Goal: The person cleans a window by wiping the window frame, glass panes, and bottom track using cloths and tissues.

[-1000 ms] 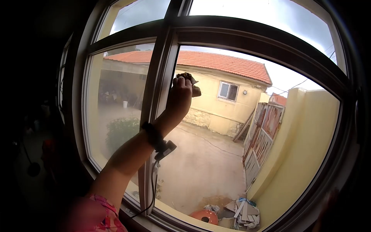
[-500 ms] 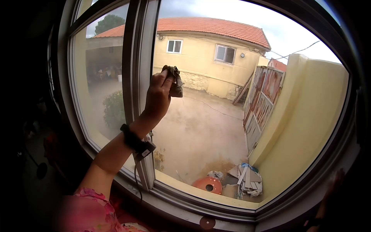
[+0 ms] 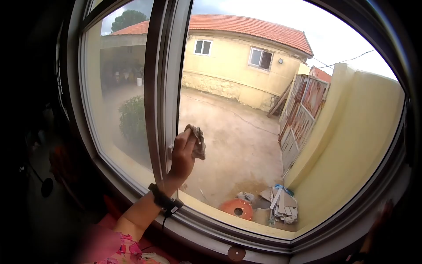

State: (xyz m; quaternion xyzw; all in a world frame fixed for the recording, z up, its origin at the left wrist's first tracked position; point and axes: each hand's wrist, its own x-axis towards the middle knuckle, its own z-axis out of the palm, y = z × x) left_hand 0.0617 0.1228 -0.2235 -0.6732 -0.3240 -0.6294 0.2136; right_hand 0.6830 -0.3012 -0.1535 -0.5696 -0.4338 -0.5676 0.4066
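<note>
My left hand (image 3: 182,152) is closed around a crumpled grey-brown cloth (image 3: 198,143). It holds the cloth up against the window pane (image 3: 233,132), close to the upright frame bar (image 3: 159,88). A black strap (image 3: 165,200) with a small box on it circles my left wrist. Low at the right edge, in deep shadow, my right hand (image 3: 381,220) lies by the window's side frame. Its fingers look stretched out, with nothing visible in them, though the dark blurs their outline.
A second pane (image 3: 123,88) stands left of the bar. A round brown disc (image 3: 236,253) shows below the sill (image 3: 211,235). Through the glass I see a yard with an orange disc (image 3: 237,210), a pile of scrap boards (image 3: 281,204), a rusty gate (image 3: 303,119) and a yellow wall (image 3: 360,132).
My left hand has slid down along the pane with the cloth still in its grip. The view has shifted slightly. My right hand stays by the right side frame.
</note>
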